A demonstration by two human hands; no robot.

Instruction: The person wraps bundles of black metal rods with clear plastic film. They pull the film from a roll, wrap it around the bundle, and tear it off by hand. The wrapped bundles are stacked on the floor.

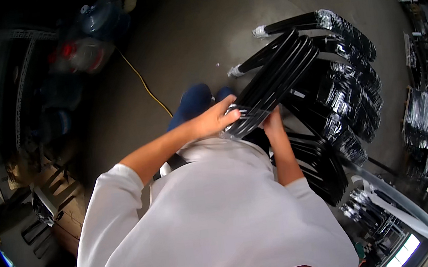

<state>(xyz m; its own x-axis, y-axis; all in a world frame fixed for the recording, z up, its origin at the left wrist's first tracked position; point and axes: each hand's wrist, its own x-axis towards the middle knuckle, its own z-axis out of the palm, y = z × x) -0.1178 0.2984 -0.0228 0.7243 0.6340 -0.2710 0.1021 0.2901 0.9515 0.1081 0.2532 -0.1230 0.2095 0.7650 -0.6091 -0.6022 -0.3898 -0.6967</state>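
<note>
A bundle of several black bent tubes (pixel 277 76) rises in front of my body, tilted up and away to the right. My left hand (pixel 217 117) is at the bundle's near end, thumb and fingers curled round its left side, where clear film glints. From the right, my right hand (pixel 273 121) grips the bundle's lower right side; most of its fingers are hidden behind the tubes. Close by on the right lie film-wrapped bundles of similar black tubes (pixel 349 91). Below these, next to my right forearm, are more curved black tubes (pixel 320 166).
A yellow cord (pixel 145 86) runs over the grey floor (pixel 182 37). Large plastic water bottles (pixel 101 20) stand at the far left, near a perforated metal rack (pixel 18 87). At the right edge stands another wrapped stack (pixel 423 117). A pale roll-like bar (pixel 395 197) slants across the lower right.
</note>
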